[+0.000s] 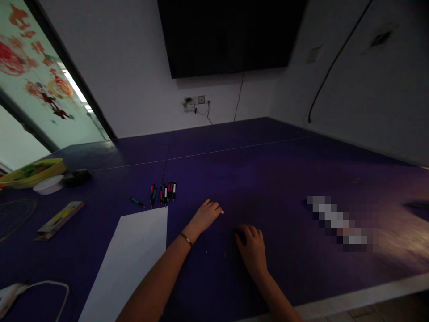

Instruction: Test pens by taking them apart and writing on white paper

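White piece (222,212): juts out at the left hand's (207,215) fingertips, over the purple surface (214,170).
Left hand: fingers bent; whether clamped on the piece, cannot tell.
Right hand (254,251): fingers curled, grip hidden from view.
Paper (134,255): beside the left forearm.
Pens (165,191): grouped just beyond the paper.
Wall: dark screen (231,36) mounted.

Probably an office or meeting room: big wall-mounted screen (231,36), broad purple table (214,170), pens (165,192), paper (134,255).
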A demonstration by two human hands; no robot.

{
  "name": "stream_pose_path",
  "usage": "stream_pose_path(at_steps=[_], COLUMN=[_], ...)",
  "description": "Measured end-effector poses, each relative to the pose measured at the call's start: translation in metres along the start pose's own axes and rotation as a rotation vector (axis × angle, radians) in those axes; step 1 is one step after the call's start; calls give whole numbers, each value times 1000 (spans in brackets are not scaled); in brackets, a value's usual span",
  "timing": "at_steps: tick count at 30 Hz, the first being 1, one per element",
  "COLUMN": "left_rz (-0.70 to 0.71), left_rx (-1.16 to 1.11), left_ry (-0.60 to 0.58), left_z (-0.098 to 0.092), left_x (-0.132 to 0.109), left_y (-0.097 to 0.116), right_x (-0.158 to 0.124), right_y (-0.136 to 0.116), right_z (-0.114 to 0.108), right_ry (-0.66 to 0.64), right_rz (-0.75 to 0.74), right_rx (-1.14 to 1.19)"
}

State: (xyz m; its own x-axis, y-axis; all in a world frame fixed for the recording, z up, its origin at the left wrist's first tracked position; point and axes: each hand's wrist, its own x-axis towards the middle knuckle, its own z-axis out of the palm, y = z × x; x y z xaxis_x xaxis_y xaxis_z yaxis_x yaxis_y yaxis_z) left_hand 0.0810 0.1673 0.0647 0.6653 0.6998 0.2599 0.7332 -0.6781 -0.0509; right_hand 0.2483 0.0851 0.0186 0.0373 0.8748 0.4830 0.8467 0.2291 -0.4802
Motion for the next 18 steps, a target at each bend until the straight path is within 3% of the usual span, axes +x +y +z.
stream_pose_path(at_steps=[4,9,14,18], left_rz=[-267,-490,-769,-876], left_rx=[-359,-757,-1202,-1443], left_ry=[138,287,383,503], left_z=[-21,-35,-32,-27], left_x=[-35,-90,-126,-137], left_y=[-7,1,16,28], right_x=[-10,-16,-3,7], right_y=[-40,-87,-110,-113], right_z=[0,12,17,15], right_ry=[-182,-471,-650,-696], right_rz=[-93,-14,68,48], right_rx=[106,-26,-253,-298])
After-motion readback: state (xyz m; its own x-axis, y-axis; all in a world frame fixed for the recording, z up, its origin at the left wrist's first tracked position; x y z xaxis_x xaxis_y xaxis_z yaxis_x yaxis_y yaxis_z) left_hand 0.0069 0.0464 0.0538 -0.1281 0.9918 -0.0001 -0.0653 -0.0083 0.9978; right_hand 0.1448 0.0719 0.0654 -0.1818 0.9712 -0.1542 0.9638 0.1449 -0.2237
